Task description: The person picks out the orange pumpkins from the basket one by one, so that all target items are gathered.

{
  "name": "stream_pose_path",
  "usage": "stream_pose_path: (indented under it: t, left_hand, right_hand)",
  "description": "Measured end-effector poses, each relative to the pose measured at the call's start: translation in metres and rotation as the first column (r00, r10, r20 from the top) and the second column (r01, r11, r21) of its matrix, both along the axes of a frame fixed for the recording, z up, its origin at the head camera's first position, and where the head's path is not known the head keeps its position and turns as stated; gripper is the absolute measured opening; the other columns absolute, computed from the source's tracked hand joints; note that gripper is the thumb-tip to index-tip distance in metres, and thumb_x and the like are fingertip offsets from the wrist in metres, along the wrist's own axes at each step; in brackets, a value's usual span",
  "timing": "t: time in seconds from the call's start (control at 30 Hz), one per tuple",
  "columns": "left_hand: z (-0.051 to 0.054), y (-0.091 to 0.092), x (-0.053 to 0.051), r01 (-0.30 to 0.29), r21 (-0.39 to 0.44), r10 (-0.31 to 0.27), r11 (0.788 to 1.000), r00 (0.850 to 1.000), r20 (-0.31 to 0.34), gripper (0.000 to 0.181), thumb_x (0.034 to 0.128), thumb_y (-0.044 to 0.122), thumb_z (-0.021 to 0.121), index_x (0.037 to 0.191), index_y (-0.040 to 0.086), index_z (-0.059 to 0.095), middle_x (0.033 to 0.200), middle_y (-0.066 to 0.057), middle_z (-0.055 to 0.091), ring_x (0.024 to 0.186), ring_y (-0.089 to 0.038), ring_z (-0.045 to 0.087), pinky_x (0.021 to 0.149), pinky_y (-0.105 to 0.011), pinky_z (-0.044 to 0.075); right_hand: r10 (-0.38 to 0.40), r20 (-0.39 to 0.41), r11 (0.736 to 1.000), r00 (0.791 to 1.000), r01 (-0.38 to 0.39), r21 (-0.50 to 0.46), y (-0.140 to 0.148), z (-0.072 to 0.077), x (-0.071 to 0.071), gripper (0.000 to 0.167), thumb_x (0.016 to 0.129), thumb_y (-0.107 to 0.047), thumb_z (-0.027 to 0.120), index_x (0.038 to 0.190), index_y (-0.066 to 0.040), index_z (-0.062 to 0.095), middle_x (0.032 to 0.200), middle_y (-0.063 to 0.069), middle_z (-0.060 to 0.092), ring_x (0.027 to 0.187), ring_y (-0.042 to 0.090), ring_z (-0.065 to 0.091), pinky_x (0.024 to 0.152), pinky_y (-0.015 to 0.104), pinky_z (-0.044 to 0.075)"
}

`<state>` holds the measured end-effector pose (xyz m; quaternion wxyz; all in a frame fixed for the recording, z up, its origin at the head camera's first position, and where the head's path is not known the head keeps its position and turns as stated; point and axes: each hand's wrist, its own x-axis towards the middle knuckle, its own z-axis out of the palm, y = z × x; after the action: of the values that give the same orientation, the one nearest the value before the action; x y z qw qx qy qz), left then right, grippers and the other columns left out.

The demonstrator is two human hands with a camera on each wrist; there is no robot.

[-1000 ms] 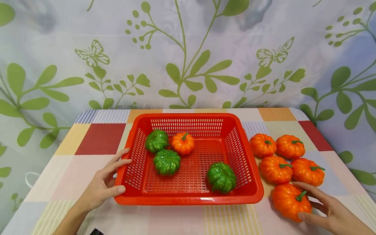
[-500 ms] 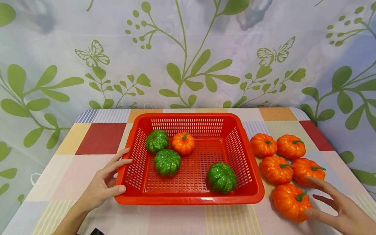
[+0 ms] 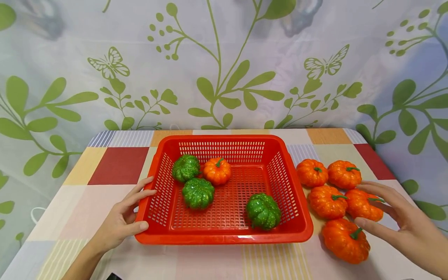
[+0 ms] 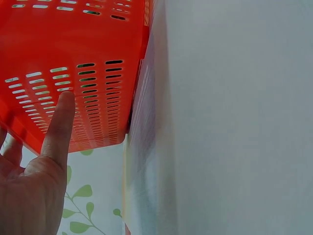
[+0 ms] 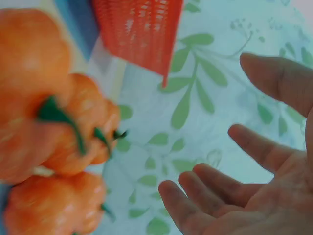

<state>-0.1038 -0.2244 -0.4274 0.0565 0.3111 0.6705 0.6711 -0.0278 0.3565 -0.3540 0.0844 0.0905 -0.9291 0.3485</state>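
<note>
A red plastic basket (image 3: 224, 238) stands in the middle of the table. My left hand (image 3: 119, 221) holds its left rim, with fingertips and thumb over the edge. In the left wrist view one finger (image 4: 61, 125) lies against the outer slotted wall. My right hand (image 3: 402, 221) hovers with spread fingers by the rightmost orange toy pumpkin (image 3: 362, 206). In the right wrist view nothing lies between the fingers of the right hand (image 5: 244, 186). A nearer pumpkin (image 3: 344, 243) sits just left of that hand, and several pumpkins cluster together there.
Inside the basket are three green pumpkins (image 3: 198, 193) and one orange pumpkin (image 3: 217, 171). A patchwork tablecloth (image 3: 119, 165) covers the table. A leaf-patterned curtain (image 3: 245, 58) hangs behind it. A small dark object (image 3: 114, 276) shows at the bottom edge.
My right hand has released the nearest orange pumpkin and moved up and away to the pumpkin behind it. The left hand and the basket have stayed in place.
</note>
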Motion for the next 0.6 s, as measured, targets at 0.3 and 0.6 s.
stream_pose_path:
  t: [0.3, 0.6]
  left_hand:
    - [0.001, 0.001, 0.0, 0.003, 0.0, -0.003, 1.0, 1.0, 0.002, 0.061, 0.0794, -0.021, 0.059, 0.137, -0.015, 0.041, 0.16, -0.017, 0.016, 0.137, -0.02, 0.034, 0.086, -0.039, 0.056]
    - [0.0, -0.001, 0.001, -0.002, -0.01, 0.002, 1.0, 1.0, 0.023, 0.061, 0.0791, -0.021, 0.059, 0.137, -0.016, 0.04, 0.16, -0.017, 0.014, 0.137, -0.018, 0.034, 0.084, -0.041, 0.056]
  right_hand:
    - [0.1, 0.068, 0.993, 0.993, -0.095, -0.068, -0.048, 0.036, -0.029, 0.067, 0.086, -0.003, 0.075, 0.144, -0.022, 0.047, 0.134, -0.012, 0.05, 0.099, -0.001, 0.06, 0.047, 0.03, 0.054]
    - [0.245, 0.074, 0.959, 0.967, -0.23, -0.168, -0.108, 0.055, -0.058, 0.055, 0.091, -0.011, 0.072, 0.14, -0.024, 0.051, 0.136, -0.002, 0.054, 0.118, 0.025, 0.056, 0.086, 0.02, 0.051]
